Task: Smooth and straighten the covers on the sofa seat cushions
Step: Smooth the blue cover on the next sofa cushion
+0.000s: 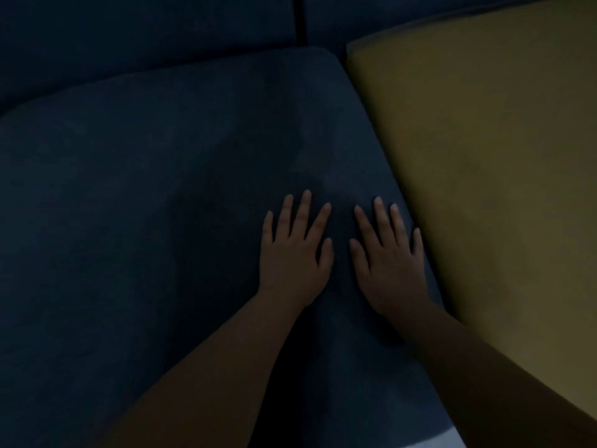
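A dark blue seat cushion [145,205] fills most of the view in dim light. To its right lies a mustard-yellow seat cushion [491,163], its edge running against the blue one. My left hand [295,253] rests flat on the blue cover, palm down, fingers spread. Beside it, my right hand [387,260] is pressed flat on the same cover, close to the seam with the yellow cushion. Faint creases in the blue fabric show just beyond my fingertips. Neither hand holds anything.
Dark blue back cushions [145,33] stand along the top, split by a black gap [300,21]. A pale patch of floor [449,439] shows at the bottom edge, below the front of the cushions.
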Action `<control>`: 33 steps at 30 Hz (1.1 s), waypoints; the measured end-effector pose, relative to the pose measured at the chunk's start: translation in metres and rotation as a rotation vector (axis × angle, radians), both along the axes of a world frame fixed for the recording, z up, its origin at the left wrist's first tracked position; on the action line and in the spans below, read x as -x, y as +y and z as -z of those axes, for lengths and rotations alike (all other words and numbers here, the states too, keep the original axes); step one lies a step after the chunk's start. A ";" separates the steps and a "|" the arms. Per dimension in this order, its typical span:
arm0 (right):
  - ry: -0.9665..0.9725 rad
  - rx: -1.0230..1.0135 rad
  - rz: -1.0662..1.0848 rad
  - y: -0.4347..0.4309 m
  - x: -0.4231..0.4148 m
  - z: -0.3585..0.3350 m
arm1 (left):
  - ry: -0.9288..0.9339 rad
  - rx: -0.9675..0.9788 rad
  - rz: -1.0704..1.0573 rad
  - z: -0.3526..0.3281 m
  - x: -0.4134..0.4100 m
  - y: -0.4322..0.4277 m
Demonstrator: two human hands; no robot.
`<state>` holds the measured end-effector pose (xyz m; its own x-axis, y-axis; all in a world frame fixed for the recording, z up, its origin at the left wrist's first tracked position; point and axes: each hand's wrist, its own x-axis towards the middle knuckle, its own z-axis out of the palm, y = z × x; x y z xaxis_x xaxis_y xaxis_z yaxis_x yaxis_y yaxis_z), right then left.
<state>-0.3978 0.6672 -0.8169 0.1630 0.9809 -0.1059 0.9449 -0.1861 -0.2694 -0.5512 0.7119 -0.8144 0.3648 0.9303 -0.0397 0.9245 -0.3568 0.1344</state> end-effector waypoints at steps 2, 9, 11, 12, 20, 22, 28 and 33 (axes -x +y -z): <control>0.008 0.003 -0.011 -0.001 -0.002 0.000 | -0.010 -0.014 -0.014 0.000 -0.001 -0.002; 0.015 0.014 -0.067 -0.010 -0.005 0.001 | -0.013 0.009 -0.125 -0.004 -0.010 -0.032; 0.031 -0.004 -0.090 -0.027 -0.005 0.000 | -0.002 0.016 -0.136 -0.005 -0.013 -0.051; 0.042 -0.002 -0.103 -0.039 -0.005 -0.001 | 0.003 0.025 -0.142 -0.006 -0.015 -0.062; 0.143 -0.152 -0.157 -0.124 -0.017 -0.031 | -0.143 0.000 -0.158 -0.024 -0.029 -0.157; 0.209 -0.256 -0.139 -0.136 -0.017 -0.045 | -0.224 0.009 -0.204 -0.038 -0.033 -0.178; 0.321 -0.466 -0.102 -0.152 -0.018 -0.064 | -0.302 -0.148 -0.166 -0.066 -0.037 -0.199; 0.256 -0.307 -0.019 -0.174 -0.010 0.005 | -0.052 -0.093 -0.044 -0.008 -0.018 -0.201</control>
<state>-0.3877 0.4930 -0.8216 0.1508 0.9758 0.1580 0.8426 -0.0433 -0.5368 -0.5334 0.5113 -0.8061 0.3227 0.9442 0.0657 0.9323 -0.3291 0.1503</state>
